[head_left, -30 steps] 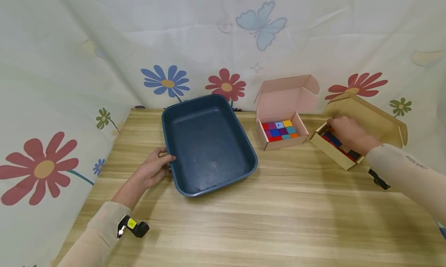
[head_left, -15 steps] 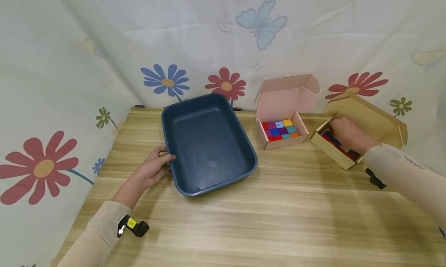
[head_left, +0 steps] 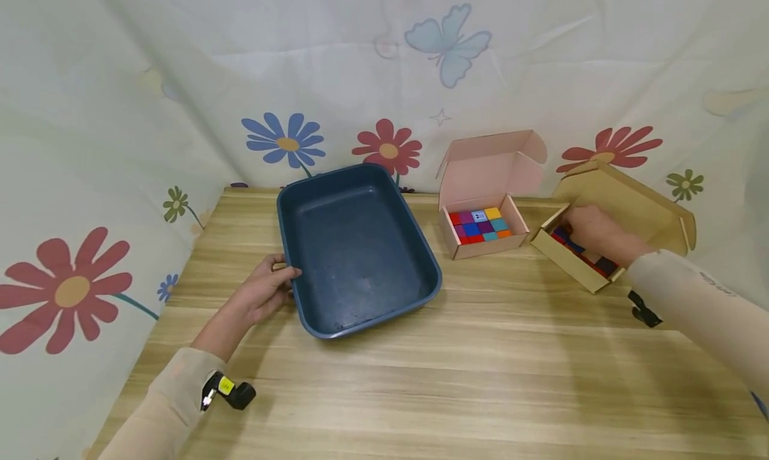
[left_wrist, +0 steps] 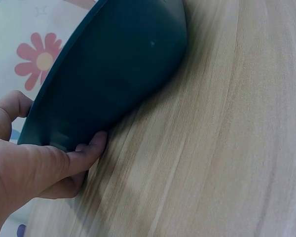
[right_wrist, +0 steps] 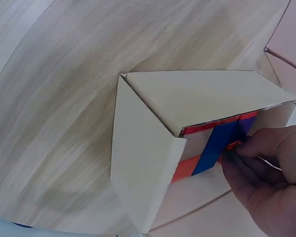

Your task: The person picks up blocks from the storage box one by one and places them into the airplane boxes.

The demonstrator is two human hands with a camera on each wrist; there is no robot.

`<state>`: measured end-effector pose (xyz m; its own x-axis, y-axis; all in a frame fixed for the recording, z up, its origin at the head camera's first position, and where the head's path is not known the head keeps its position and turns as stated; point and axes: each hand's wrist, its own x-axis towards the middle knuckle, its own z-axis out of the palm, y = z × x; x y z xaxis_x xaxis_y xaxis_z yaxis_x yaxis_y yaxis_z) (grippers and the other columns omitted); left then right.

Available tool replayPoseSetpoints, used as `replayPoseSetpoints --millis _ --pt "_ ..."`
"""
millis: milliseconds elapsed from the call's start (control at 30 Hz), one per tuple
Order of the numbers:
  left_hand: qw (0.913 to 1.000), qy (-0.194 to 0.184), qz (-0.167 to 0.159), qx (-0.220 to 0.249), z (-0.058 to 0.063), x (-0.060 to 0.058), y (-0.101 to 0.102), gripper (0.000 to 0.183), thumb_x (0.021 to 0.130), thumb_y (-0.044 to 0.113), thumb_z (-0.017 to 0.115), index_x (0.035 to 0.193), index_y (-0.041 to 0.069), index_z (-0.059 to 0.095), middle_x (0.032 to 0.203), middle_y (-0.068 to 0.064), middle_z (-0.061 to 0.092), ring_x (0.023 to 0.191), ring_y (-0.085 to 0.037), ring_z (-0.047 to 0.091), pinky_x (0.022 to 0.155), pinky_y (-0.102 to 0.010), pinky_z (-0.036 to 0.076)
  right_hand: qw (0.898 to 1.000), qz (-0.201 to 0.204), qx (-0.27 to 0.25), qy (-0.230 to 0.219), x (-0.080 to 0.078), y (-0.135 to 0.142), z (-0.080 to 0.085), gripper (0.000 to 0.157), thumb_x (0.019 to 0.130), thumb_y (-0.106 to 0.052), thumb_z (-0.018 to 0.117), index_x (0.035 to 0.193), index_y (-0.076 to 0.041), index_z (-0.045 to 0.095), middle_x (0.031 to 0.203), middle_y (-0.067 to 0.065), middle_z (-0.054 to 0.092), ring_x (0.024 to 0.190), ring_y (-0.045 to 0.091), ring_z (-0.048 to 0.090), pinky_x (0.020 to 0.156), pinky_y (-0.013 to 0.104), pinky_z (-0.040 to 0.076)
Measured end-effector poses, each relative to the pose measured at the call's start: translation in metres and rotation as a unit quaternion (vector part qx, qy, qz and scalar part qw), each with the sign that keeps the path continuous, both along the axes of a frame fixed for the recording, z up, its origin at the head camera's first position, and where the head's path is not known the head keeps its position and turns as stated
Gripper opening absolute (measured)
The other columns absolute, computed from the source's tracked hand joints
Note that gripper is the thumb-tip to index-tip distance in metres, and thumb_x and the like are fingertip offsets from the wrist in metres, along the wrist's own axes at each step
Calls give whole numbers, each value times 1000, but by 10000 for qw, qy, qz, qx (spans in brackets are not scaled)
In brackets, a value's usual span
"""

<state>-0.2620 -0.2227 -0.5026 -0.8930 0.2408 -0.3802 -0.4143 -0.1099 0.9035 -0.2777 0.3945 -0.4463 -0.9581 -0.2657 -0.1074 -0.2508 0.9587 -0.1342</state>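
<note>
In the head view a deep dark blue tray lies on the table, left of the middle. My left hand grips its left rim, thumb over the edge and fingers against the outer wall. At the right, my right hand reaches into an open cardboard box of coloured blocks. The right wrist view has its thumb and fingertips pinching an orange-red block, mostly hidden by them. Blue blocks and an orange block sit beside it in the box.
Between tray and box stands a second open cardboard box, packed with several coloured blocks. Its lid and the right box's raised lid stand near a flowered cloth backdrop. The wooden table runs toward the front.
My right hand has shifted slightly inside the right box, its fingers moving among the blocks. The left hand and the tray have stayed put; the head view has shifted slightly.
</note>
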Motion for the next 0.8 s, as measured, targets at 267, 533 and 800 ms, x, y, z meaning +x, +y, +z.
replayPoseSetpoints --millis 267,533,800 --pt "10000 -10 -31 -61 2 2 -3 58 96 0 55 140 6 18 120 -15 46 92 -16 60 75 -33 52 9985 384 349 148 -4 1 -3 20 80 15 62 97 5 64 77 16 62 76 36 62 69 51 53" --pt "9999 -49 -84 -143 2 5 -4 57 98 1 55 140 6 17 116 -12 45 87 -14 55 76 -32 51 9992 251 311 -98 -3 -1 2 17 83 9 63 100 6 66 81 15 64 75 31 59 68 47 50" --pt "9547 1486 -564 -2515 23 20 4 63 109 24 36 156 -1 3 153 -34 16 139 -48 33 110 -59 36 9824 655 -712 1601 53 -61 26 27 90 -1 66 115 6 70 100 19 72 67 22 59 61 38 49"
